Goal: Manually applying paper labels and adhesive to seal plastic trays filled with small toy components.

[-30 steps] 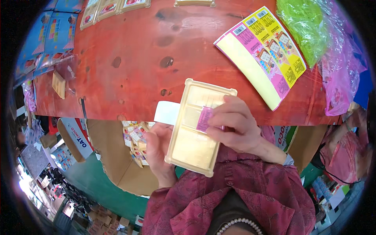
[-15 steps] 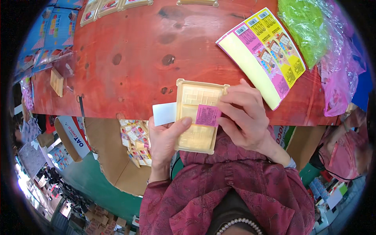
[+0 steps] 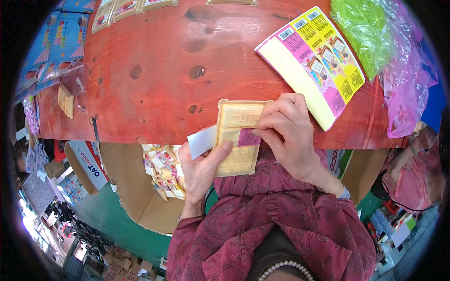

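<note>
Since the earlier frames the cream plastic tray (image 3: 238, 138) has been drawn back from the counter (image 3: 154, 65) toward the body and turned more upright in the picture; its far end now overlaps the counter edge, while the near end hangs over the lap. The small magenta sticker (image 3: 248, 137) has moved with it and now lies flat on the tray's middle section.

The left hand (image 3: 201, 166) grips the tray from the left side, thumb laid across its face near the lower half and fingers behind. A white paper slip (image 3: 202, 140) is pinched under the same hand and projects to the left. This grip appears to steady the tray so that the other hand can work on its face.

The right hand (image 3: 290, 136) is curled over the tray's right edge. Its fingertips (image 3: 268, 132) press on or just beside the sticker, apparently holding it down on the surface. The sticker is directly under those fingertips and to the right of the left thumb.

A stack of printed sheets (image 3: 314, 61), pink and yellow, lies on the counter just beyond the right hand. Green and pink plastic bags (image 3: 375, 42) lie further right. Similar trays (image 3: 126, 7) lie at the counter's far edge.
</note>
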Available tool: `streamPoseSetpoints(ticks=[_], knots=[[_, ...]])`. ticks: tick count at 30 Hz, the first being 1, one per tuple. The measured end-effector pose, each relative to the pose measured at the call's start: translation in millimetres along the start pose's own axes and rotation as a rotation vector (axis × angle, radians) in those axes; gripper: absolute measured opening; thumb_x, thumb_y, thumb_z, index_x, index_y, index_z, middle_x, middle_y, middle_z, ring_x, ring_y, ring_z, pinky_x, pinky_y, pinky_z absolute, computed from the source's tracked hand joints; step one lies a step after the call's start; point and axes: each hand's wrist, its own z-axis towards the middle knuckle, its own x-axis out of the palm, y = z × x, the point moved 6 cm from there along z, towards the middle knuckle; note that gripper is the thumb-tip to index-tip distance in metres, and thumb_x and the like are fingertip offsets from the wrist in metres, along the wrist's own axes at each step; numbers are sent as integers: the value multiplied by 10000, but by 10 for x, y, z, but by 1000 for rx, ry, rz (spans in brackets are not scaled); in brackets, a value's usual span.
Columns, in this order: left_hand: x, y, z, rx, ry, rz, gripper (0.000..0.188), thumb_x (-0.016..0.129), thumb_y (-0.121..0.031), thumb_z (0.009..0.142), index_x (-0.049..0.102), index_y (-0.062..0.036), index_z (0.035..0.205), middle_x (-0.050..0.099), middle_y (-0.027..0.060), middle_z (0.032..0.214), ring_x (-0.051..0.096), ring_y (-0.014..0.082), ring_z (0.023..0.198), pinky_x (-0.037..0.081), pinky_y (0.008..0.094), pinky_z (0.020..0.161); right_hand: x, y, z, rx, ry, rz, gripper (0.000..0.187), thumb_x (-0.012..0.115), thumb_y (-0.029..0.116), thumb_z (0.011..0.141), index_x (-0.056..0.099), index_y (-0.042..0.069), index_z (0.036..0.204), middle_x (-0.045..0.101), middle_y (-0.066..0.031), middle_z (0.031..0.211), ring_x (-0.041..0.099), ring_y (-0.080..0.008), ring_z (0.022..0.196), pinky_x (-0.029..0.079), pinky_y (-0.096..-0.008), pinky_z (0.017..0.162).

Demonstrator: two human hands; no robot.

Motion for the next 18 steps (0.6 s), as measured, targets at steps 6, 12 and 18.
streamPoseSetpoints(ticks=[6, 12, 18], knots=[[-42, 54, 50, -133, 34, -90, 274, 688, -27, 738, 621, 57, 990, 657, 87, 871, 614, 125, 757, 497, 247, 690, -4, 10, 24, -32, 180, 44, 176, 698, 102, 648, 541, 85, 727, 536, 1, 794, 448, -232, 831, 354, -416, 865], [-105, 76, 93, -140, -4, -154, 329, 664, 2, 690, 596, 68, 1005, 652, 116, 888, 625, 163, 774, 502, 287, 708, -17, -33, 11, -58, 265, 202, 164, 694, 119, 652, 551, 117, 735, 565, 49, 767, 440, -206, 836, 194, -522, 1011], [-79, 18, 100, -151, 7, -23, 320, 691, -7, 682, 607, 70, 981, 653, 114, 864, 623, 157, 745, 502, 272, 691, -18, 45, 31, -169, 205, 24, 186, 696, 88, 628, 533, 119, 710, 511, 58, 752, 468, -186, 822, 243, -538, 961]])
